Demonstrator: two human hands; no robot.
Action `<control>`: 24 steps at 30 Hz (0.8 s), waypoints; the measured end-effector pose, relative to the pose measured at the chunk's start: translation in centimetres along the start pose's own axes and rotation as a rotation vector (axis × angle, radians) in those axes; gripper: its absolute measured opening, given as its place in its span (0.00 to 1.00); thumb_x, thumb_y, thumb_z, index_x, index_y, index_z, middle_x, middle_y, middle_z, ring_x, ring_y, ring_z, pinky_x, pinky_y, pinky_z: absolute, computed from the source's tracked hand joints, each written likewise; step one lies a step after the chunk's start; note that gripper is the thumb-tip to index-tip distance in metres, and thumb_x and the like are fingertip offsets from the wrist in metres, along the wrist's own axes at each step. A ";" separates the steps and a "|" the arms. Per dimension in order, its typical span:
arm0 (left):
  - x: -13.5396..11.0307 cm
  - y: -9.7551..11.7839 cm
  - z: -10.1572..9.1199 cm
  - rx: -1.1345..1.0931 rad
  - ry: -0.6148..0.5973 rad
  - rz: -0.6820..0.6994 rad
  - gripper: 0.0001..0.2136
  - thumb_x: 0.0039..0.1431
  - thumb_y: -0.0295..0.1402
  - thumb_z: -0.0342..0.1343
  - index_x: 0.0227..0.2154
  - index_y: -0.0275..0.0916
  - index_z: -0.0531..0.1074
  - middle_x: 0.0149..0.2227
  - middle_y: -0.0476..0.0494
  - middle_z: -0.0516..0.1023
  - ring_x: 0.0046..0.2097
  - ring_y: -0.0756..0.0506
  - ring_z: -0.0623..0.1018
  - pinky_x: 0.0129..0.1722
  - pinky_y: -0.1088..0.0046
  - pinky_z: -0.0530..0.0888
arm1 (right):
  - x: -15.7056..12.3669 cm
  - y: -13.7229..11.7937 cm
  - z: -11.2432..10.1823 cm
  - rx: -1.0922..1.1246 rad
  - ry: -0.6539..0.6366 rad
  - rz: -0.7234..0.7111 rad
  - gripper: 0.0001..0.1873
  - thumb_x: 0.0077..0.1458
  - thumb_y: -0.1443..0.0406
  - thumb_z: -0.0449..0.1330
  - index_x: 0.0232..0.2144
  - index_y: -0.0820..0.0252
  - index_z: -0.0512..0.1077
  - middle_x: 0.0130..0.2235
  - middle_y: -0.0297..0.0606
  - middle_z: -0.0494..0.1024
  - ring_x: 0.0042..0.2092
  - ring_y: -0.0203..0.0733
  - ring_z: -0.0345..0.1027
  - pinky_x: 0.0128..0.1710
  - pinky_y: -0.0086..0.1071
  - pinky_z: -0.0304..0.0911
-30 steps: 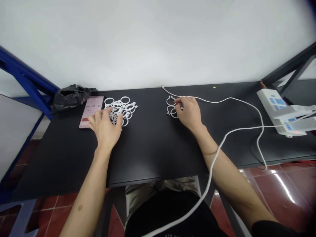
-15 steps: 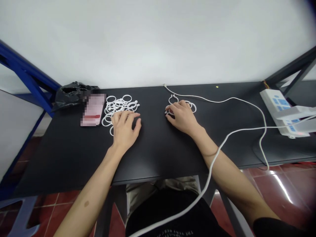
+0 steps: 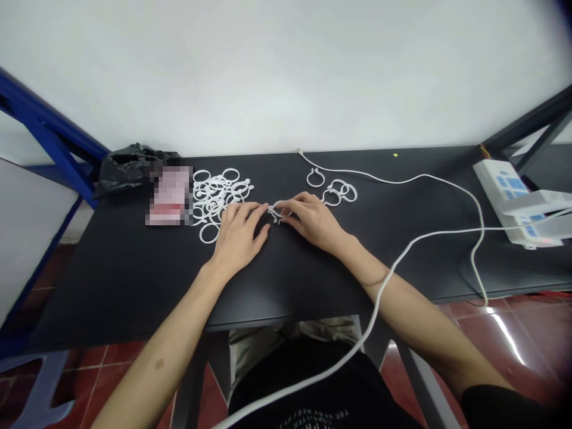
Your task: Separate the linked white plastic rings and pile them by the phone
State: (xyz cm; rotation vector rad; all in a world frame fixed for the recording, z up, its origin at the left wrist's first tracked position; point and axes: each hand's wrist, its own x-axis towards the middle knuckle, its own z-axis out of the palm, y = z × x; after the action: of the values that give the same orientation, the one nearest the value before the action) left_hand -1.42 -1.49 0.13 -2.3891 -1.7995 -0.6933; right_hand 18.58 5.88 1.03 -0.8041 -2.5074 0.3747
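Note:
White plastic open rings with small knobs at their ends lie on the black tabletop. My right hand [image 3: 316, 221] pinches one or more white rings [image 3: 273, 210] near the middle; the fingers partly cover them, so I cannot tell how many. My left hand [image 3: 236, 235] is beside it, thumb and fingers apart, with its forefinger tip close to the knobbed ends. Whether that fingertip touches is unclear. Left of and partly behind my left hand is a heap of white rings [image 3: 209, 233]. Beyond my right hand lie a single ring [image 3: 308, 179] and a small linked-looking group [image 3: 353, 199].
A phone [image 3: 168, 190] with a blurred pink screen lies left of the heap, beside a crumpled black plastic bag [image 3: 134, 164]. A white cable [image 3: 379, 298] crosses over my right forearm to a white power strip [image 3: 504, 185]. A wall [image 3: 286, 77] borders the back edge.
My right hand has moved left from the smaller group to the middle, bringing white plastic rings in its fingers. My left hand has shifted slightly right, off part of the heap.

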 end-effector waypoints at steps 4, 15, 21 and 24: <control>0.0 0.0 0.0 -0.014 0.008 0.002 0.18 0.64 0.33 0.52 0.55 0.35 0.69 0.50 0.37 0.73 0.50 0.36 0.67 0.52 0.54 0.68 | 0.1 -0.2 -0.2 0.033 0.023 -0.002 0.13 0.61 0.68 0.59 0.49 0.59 0.70 0.39 0.38 0.81 0.44 0.45 0.67 0.47 0.38 0.63; 0.1 -0.4 0.0 -0.206 0.143 -0.052 0.15 0.63 0.33 0.54 0.52 0.41 0.70 0.48 0.41 0.76 0.49 0.40 0.70 0.52 0.56 0.69 | -0.1 -1.4 -0.2 0.293 0.114 0.003 0.12 0.62 0.66 0.58 0.49 0.53 0.72 0.40 0.36 0.81 0.44 0.40 0.71 0.46 0.36 0.70; 0.4 0.2 -0.9 -0.331 0.133 0.004 0.08 0.65 0.32 0.53 0.42 0.40 0.75 0.42 0.44 0.80 0.44 0.43 0.73 0.48 0.60 0.70 | 0.1 -1.9 0.4 0.579 0.210 0.162 0.14 0.61 0.67 0.59 0.49 0.55 0.70 0.41 0.36 0.80 0.42 0.38 0.76 0.47 0.34 0.72; 0.4 0.5 -1.5 -0.448 0.125 0.010 0.05 0.64 0.33 0.55 0.35 0.41 0.76 0.36 0.46 0.81 0.41 0.45 0.74 0.45 0.62 0.71 | 0.2 -1.5 0.9 0.727 0.280 0.263 0.10 0.59 0.66 0.60 0.44 0.57 0.71 0.41 0.37 0.80 0.42 0.38 0.77 0.46 0.35 0.73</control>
State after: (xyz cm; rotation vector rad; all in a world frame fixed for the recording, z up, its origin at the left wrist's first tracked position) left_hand -1.35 -1.71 1.73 -2.5312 -1.7266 -1.3362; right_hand 17.29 4.76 0.93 -0.7995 -1.7993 1.0966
